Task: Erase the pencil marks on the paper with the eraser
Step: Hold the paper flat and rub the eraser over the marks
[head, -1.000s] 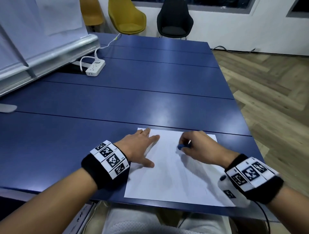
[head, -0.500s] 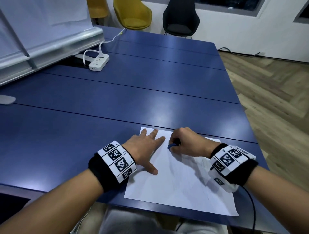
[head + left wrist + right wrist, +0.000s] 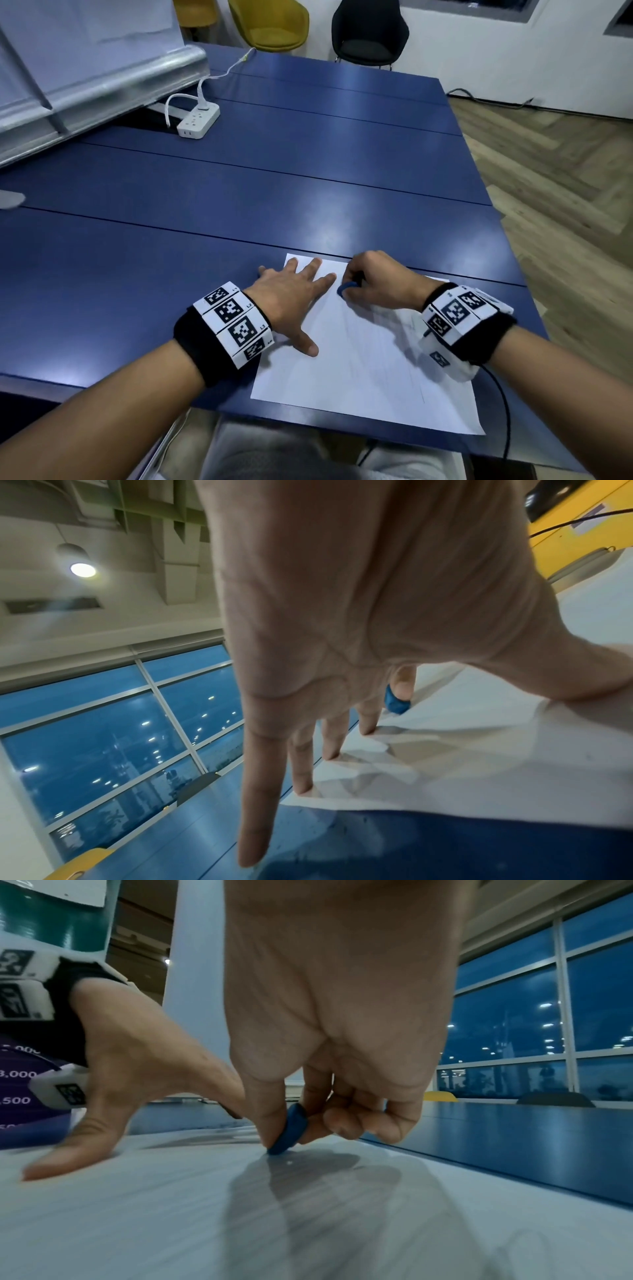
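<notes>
A white sheet of paper (image 3: 370,363) lies near the front edge of the blue table (image 3: 239,212), with faint pencil lines toward its right side. My left hand (image 3: 291,294) lies flat with fingers spread on the sheet's upper left part, the little finger on the table. My right hand (image 3: 373,284) pinches a small blue eraser (image 3: 344,288) between thumb and fingers, its lower edge touching the paper near the top edge. In the right wrist view the eraser (image 3: 291,1129) stands on edge on the paper (image 3: 308,1218). The left wrist view shows the eraser (image 3: 395,702) beyond my spread fingers (image 3: 304,767).
A white power strip (image 3: 198,121) with a cable lies at the far left of the table. A whiteboard stand (image 3: 85,89) leans at the left. Yellow and black chairs (image 3: 370,31) stand beyond the far edge. Wooden floor (image 3: 565,171) lies to the right.
My right hand has slid the eraser leftward across the top of the paper, close to my left index finger. The left hand stays flat on the sheet.
</notes>
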{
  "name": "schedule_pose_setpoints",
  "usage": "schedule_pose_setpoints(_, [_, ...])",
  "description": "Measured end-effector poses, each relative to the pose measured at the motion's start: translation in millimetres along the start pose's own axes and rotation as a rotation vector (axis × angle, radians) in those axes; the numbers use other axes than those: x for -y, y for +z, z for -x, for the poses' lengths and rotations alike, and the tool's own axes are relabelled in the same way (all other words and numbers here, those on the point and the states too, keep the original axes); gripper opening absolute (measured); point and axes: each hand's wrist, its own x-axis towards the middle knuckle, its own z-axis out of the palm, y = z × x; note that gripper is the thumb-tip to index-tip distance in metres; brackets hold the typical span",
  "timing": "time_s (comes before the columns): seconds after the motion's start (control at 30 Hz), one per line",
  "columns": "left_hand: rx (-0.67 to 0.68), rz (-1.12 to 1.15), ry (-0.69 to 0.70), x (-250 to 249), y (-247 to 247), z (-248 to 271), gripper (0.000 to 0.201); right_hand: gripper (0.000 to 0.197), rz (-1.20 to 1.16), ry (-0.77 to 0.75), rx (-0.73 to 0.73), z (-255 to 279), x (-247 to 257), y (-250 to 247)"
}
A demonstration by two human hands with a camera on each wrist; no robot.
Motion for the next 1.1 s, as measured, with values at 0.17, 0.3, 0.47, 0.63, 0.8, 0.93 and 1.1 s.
schedule_pose_setpoints(0.17, [0.014,-0.01,-0.009,-4,-2,2,0.128,0.006,-0.027,-0.09,0.243,27,14,12])
schedule_pose_setpoints(0.3, [0.013,-0.036,-0.013,-6,-3,1,0.129,0.011,-0.025,-0.058,0.126,11,10,5])
schedule_pose_setpoints(0.47, [0.022,-0.04,-0.013,-7,-4,2,0.129,0.008,-0.091,-0.065,0.14,19,10,13])
schedule_pose_setpoints(0.63, [0.033,-0.034,-0.019,-8,-5,3,0.129,0.011,-0.041,-0.015,0.068,-1,2,-3])
schedule_pose_setpoints(0.8, [0.032,-0.021,-0.016,-8,-5,3,0.129,0.004,-0.038,-0.038,0.08,1,1,-3])
schedule_pose_setpoints(0.93, [0.032,-0.022,-0.011,-8,-4,4,0.129,0.007,-0.056,-0.06,0.267,12,7,0])
schedule_pose_setpoints(1.1, [0.031,-0.027,-0.012,-9,-5,4,0.128,0.016,-0.08,0.0,-0.015,-10,-10,-4])
